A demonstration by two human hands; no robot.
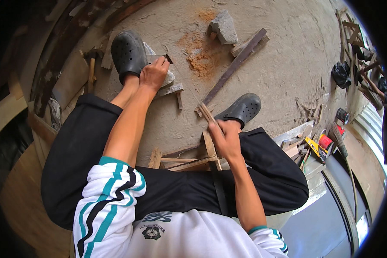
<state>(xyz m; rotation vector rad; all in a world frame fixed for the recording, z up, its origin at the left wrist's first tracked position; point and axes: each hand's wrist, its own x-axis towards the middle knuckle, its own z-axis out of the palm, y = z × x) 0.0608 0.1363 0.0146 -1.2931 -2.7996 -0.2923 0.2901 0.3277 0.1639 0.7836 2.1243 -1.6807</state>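
I sit low with my legs spread over a concrete floor. My left hand [154, 72] reaches forward and grips a small flat wooden piece [161, 58] that lies on a grey stone next to my left black clog [128, 53]. My right hand [225, 137] is closed on a few thin wooden sticks [206, 113] that point up and away, just in front of my right black clog [241, 109]. A low wooden stool frame [189, 160] shows between my knees.
A long dark wooden strip [235, 66] lies on the floor beside a stone block [224, 27] and orange sawdust [201, 56]. A hammer [91, 69] lies at the left. Wood offcuts, a yellow tool and red cans [325, 142] crowd the right, near a broom.
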